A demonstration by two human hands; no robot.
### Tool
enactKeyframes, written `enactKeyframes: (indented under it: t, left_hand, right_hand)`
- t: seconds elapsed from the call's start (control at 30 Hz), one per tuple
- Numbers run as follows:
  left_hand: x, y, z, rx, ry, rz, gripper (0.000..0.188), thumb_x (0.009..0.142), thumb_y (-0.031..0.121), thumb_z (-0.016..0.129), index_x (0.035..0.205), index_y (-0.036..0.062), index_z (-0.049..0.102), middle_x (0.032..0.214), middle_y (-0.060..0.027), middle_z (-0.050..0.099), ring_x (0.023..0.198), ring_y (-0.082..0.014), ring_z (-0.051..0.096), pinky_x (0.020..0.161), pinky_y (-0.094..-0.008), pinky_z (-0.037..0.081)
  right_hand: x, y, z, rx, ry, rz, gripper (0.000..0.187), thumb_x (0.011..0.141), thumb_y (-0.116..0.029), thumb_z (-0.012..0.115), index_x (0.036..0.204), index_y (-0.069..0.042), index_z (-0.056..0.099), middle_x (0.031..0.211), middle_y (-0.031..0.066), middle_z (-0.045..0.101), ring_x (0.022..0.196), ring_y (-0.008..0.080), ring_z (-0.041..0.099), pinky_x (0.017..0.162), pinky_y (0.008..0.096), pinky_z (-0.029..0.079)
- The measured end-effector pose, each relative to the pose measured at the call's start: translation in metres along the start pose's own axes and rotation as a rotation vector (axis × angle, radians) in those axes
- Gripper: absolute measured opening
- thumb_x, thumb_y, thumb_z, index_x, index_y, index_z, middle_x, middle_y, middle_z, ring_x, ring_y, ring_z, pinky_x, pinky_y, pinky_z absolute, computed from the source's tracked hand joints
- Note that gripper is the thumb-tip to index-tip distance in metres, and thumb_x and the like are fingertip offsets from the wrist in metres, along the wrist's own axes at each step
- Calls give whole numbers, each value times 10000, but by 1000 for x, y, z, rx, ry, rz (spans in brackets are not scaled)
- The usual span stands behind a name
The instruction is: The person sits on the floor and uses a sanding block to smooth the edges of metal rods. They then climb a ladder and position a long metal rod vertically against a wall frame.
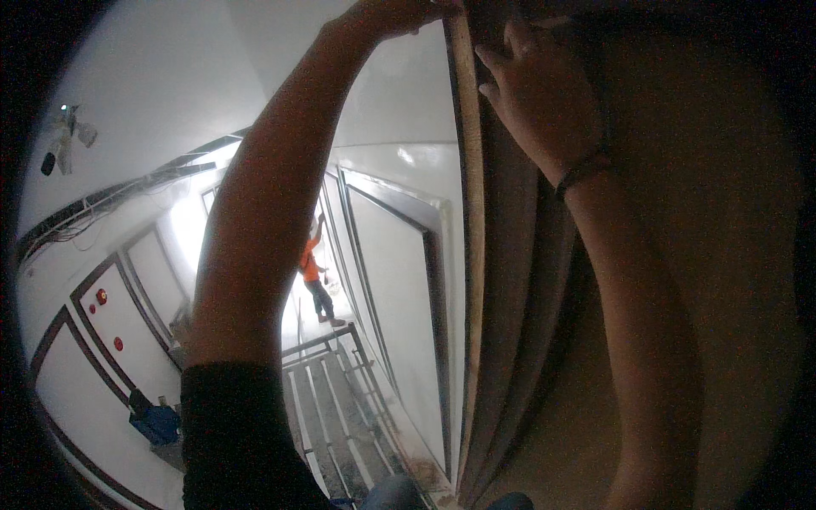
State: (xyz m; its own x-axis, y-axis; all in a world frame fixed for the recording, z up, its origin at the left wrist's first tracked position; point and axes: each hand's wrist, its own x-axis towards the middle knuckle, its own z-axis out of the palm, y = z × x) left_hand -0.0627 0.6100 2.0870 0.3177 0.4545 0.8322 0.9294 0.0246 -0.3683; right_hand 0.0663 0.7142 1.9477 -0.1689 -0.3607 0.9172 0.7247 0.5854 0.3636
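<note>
Both my arms reach up along a tall dark brown door frame (506, 280) with a pale raw wood edge (473, 212). My left hand (408, 15) is at the upper edge of the head view, its fingers reaching to the top of the pale edge. Those fingers are mostly cut off or lost in the dark, so their grip is unclear. Lower and to the right, my right hand (548, 98) lies against the dark frame, fingers apart, with nothing visible held in it. A dark band (582, 172) circles that wrist.
A slatted metal scaffold platform (327, 416) stretches below. Farther down the corridor stands a person in an orange top (311, 262). White panels with dark frames line both sides; a blue bag (157, 422) sits low left. Cables (89, 204) hang along a ceiling opening.
</note>
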Motion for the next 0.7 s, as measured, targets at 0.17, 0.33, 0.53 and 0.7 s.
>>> enactKeyframes:
  t: [0.17, 0.33, 0.53, 0.7]
  left_hand:
    - [9, -31, 9, 251, 92, 250, 575, 818, 315, 736, 1273, 41, 515, 923, -226, 655, 927, -377, 642, 799, -448, 536]
    - [10, -11, -11, 459, -9, 111, 651, 826, 364, 719, 1340, 56, 465, 930, -228, 647, 952, -387, 624, 797, -471, 526]
    - [12, -24, 4, 504, -10, 161, 652, 856, 387, 679, 1374, 72, 439, 955, -219, 647, 950, -388, 621, 812, -485, 514]
    - [9, -25, 6, 488, -30, 167, 633, 870, 402, 653, 1382, 99, 437, 1053, -211, 645, 1011, -388, 612, 851, -494, 509]
  right_hand:
    - [-1, -2, -7, -87, 64, -40, 371, 858, -293, 669, 1182, -119, 617, 1202, 134, 549, 1061, 274, 569, 896, 402, 509]
    - [9, 0, -17, 104, -118, 20, 376, 867, -322, 646, 1145, -71, 608, 1284, 147, 480, 1135, 311, 521, 877, 404, 517]
    - [2, 0, -8, 16, -19, -32, 400, 847, -334, 668, 1177, -113, 628, 1190, 134, 523, 1061, 292, 543, 876, 386, 514]
    - [7, -3, -24, 10, -138, -25, 395, 852, -340, 660, 1184, -127, 636, 1168, 128, 529, 1047, 286, 549, 892, 379, 501]
